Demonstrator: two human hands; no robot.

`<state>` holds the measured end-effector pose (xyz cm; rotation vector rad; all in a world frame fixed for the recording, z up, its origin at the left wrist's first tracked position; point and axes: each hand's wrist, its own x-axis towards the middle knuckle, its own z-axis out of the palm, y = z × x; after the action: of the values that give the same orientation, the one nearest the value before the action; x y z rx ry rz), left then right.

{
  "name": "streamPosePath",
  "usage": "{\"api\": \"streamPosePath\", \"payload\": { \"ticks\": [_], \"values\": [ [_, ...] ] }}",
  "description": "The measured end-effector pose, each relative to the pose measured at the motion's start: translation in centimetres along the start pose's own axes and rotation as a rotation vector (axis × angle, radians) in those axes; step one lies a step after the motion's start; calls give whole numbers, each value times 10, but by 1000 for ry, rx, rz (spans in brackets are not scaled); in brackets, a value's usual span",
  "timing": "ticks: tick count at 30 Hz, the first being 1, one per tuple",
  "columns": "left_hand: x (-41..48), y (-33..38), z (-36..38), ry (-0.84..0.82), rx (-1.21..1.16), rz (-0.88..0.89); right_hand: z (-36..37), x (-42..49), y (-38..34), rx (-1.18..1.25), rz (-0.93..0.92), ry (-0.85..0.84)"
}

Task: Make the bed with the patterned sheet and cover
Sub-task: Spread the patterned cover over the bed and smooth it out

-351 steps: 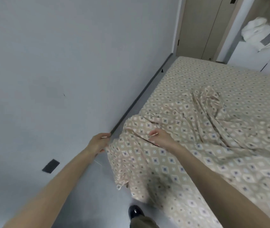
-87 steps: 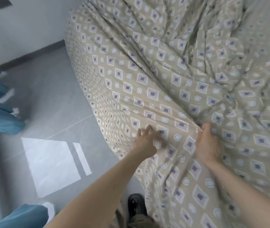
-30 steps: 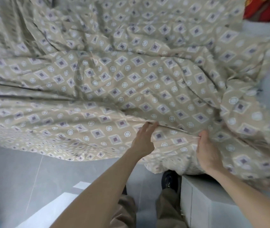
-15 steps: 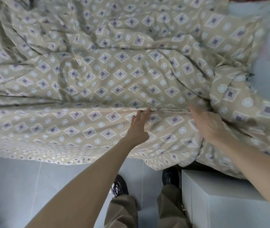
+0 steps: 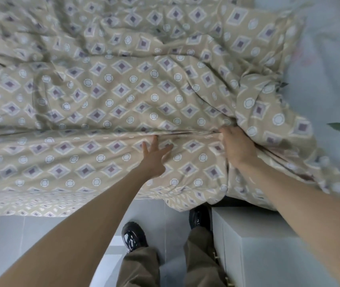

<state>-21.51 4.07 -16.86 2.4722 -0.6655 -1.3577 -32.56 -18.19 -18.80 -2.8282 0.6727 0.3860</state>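
Note:
The beige patterned cover (image 5: 123,83), printed with purple diamonds and white circles, lies crumpled across the bed and hangs over its near edge. My left hand (image 5: 154,156) rests flat on the cover at a long horizontal fold, fingers straight and spread. My right hand (image 5: 237,148) grips a bunch of the cover at the same fold, further right, fingers curled into the cloth. Whatever lies beneath the cover is hidden.
A white nightstand (image 5: 268,245) stands at my right leg, against the bed. Pale bedding with a faint floral print (image 5: 330,59) shows at the right. Grey floor tiles (image 5: 20,245) lie at my black shoes (image 5: 132,237).
Over the last second my view has dropped closer to the bed. My right hand has closed tighter on the cloth at the fold, while my left hand has spread its fingers flat.

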Motion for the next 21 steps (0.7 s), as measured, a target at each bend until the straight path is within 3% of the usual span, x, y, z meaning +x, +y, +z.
{"api": "streamPosePath", "payload": {
  "ticks": [3,5,7,10,14,17,18,21],
  "values": [
    [-3,12,15,56,5,-43,-10,-41,15,108,-159,162],
    [-8,25,25,61,1,-35,-16,-72,31,110,-136,177],
    [-12,36,34,43,4,-12,-19,-98,50,45,-26,242],
    [-13,62,49,20,-32,34,-29,-130,81,26,338,393],
    [-11,86,62,-10,-39,46,-40,-143,116,262,724,564],
    [-5,88,64,9,-6,38,-34,-133,129,470,700,313],
    [-4,87,64,15,4,40,-31,-131,127,469,671,217],
    [-2,86,60,15,13,39,-26,-128,119,342,607,150]
  ]
}}
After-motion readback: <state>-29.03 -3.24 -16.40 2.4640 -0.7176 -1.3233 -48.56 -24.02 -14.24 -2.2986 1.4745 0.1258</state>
